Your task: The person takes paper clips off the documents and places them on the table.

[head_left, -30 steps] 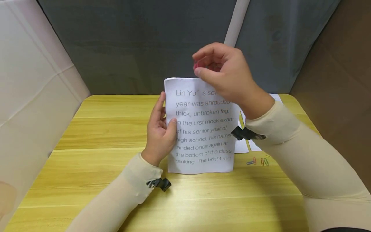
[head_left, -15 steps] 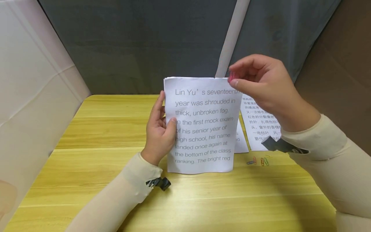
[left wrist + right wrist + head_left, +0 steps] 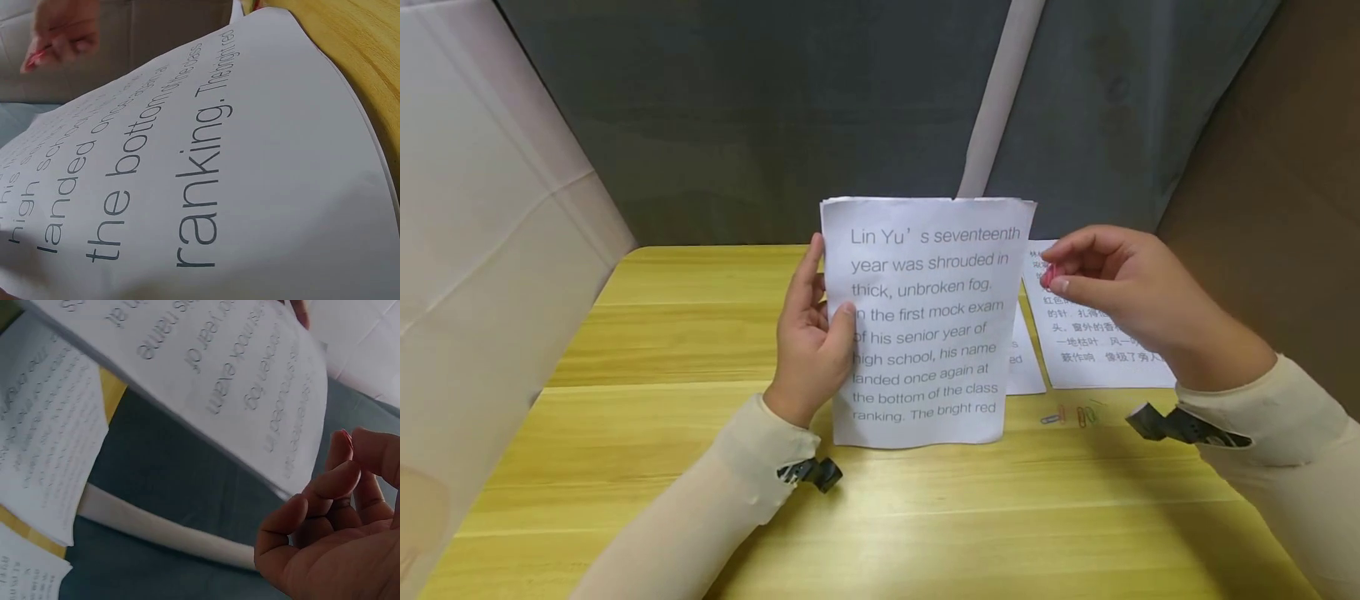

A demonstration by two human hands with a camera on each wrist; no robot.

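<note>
Left hand (image 3: 811, 342) raised, curled — right hand (image 3: 1120, 287) pinching.

Two hands are in view: the left hand (image 3: 811, 350) holds one upright stack of printed sheets (image 3: 925, 321), and the right hand (image 3: 1120, 287) pinches one red paper clip (image 3: 1048, 276). How many sheets the stack has cannot be counted (only layered top edges show). Flat on the one wooden table (image 3: 700, 333) lie at least two more printed pages: one with Chinese text (image 3: 1097, 346) and one mostly hidden behind the stack (image 3: 1024, 358). A small cluster of loose paper clips (image 3: 1071, 415) lies nearby, about four, though they are too small to count surely.
</note>
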